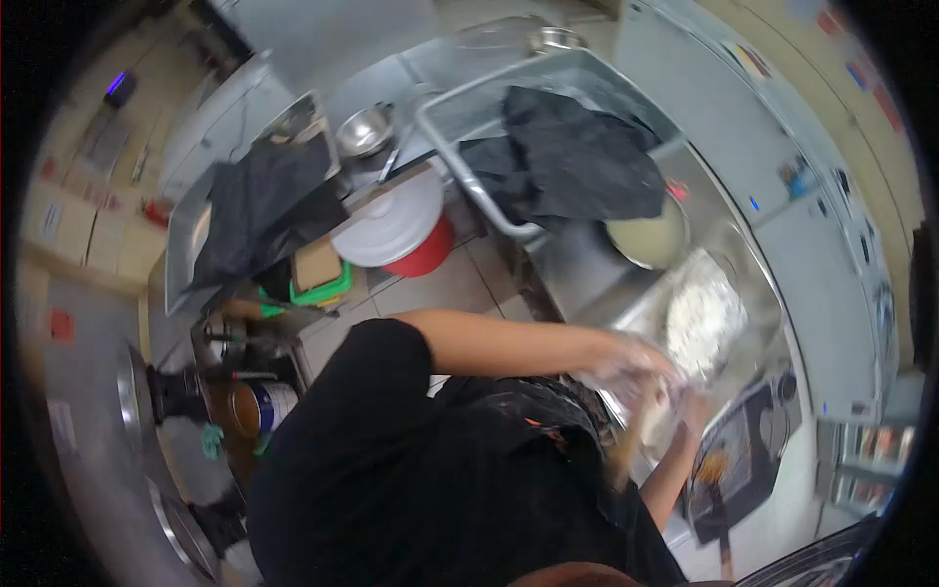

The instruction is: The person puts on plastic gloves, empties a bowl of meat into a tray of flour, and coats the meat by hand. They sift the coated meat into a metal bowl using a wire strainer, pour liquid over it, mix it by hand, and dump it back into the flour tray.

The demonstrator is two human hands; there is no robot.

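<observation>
My left hand (636, 360), in a clear plastic glove, reaches over the metal worktop with its fingers curled at the upper end of a wooden stick (638, 435). Motion blurs the stick, and its kind cannot be made out. Close below, my right hand (693, 411) is beside the stick and a pale, dough-like piece (660, 430); its fingers are smeared and partly hidden. Just beyond both hands lies a heap of white flour-like powder (702, 318) on a shiny metal tray (768, 333). A round pan of pale yellow mixture (650, 238) stands past the powder.
A large grey tub (469, 186) holds black sheets (587, 161). A black tray (758, 470) with an orange-brown smear lies on the right-hand side. Across the tiled floor are a red bucket with a white lid (396, 225), a metal bowl (365, 132) and another black-covered tray (249, 201).
</observation>
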